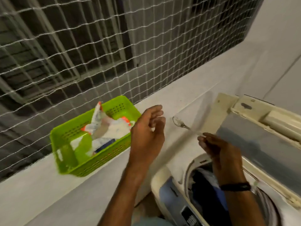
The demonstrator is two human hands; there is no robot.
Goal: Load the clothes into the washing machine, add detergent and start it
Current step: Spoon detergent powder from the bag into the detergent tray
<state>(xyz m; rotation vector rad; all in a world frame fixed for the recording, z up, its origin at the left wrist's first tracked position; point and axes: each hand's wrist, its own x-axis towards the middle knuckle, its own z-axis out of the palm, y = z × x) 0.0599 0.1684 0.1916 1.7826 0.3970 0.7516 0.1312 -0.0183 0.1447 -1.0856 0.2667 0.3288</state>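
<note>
1. Fingers of the right hand (pixel 216 149) are pinching the handle end of a thin metal spoon (pixel 180 123), bowl pointing away toward the ledge; whether there is anything in the bowl I cannot tell, the picture is smeared.
2. Fingers of the left hand (pixel 146 128) are loosely curled, half open, holding nothing, hovering just beside the bright green perforated plastic basket (pixel 112 154).
3. That basket is sitting on the pale, matte concrete ledge (pixel 40 180) and carrying crinkly white sachets with orange corners (pixel 110 126), which I am reading as the detergent.
4. Dark blue and black clothes (pixel 203 181) are lying soft and bunched inside the round drum of the cream top-loading washing machine (pixel 164 181), so loading is looking done or nearly so.
5. Its glossy grey lid (pixel 254 136) is standing raised, with yellowed plastic trim behind it.
6. Detergent is looking like the step in hand; closing the lid and starting the cycle at the blue-grey control panel (pixel 171 193) are remaining.
7. White knotted netting (pixel 81 51) is stretching over the dark window grille behind.
</note>
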